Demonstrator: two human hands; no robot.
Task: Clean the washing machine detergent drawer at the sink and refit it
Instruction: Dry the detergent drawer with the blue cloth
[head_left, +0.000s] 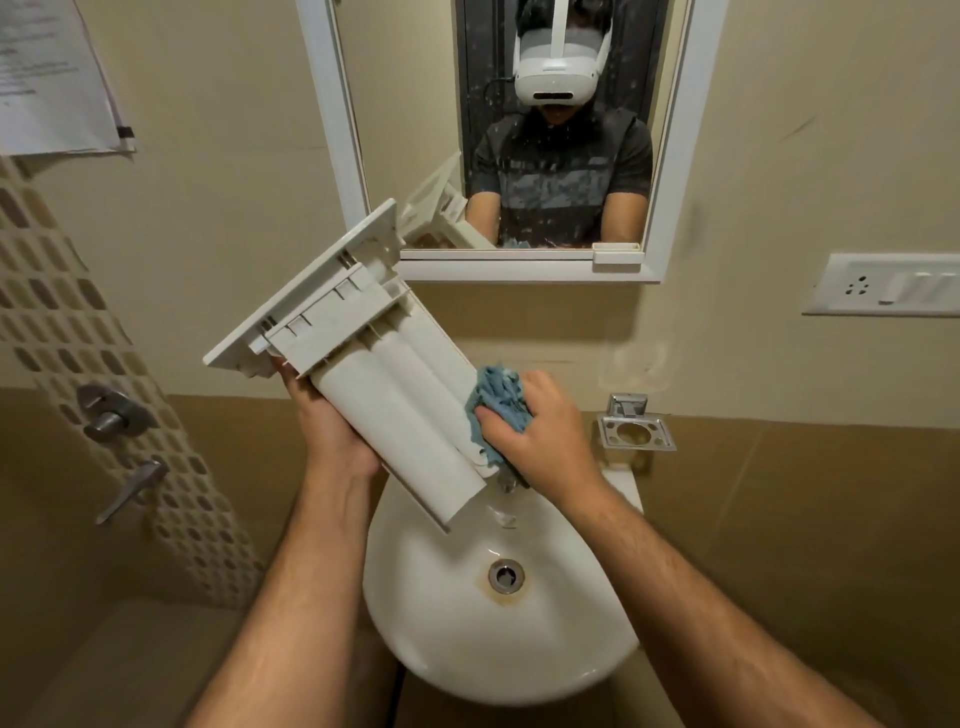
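Fingers (485, 415) round cloth (498, 397), seemingly on drawer (395, 415)

Your right hand (540, 431) and the cloth (498, 402) hide the tap; the notice (52, 78) at far left is cut off, unreadable.

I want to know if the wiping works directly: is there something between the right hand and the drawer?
Yes. A blue cloth, gripped by the right hand, lies between it and the detergent drawer on the drawer's right side. The left hand holds the drawer directly, above the sink.
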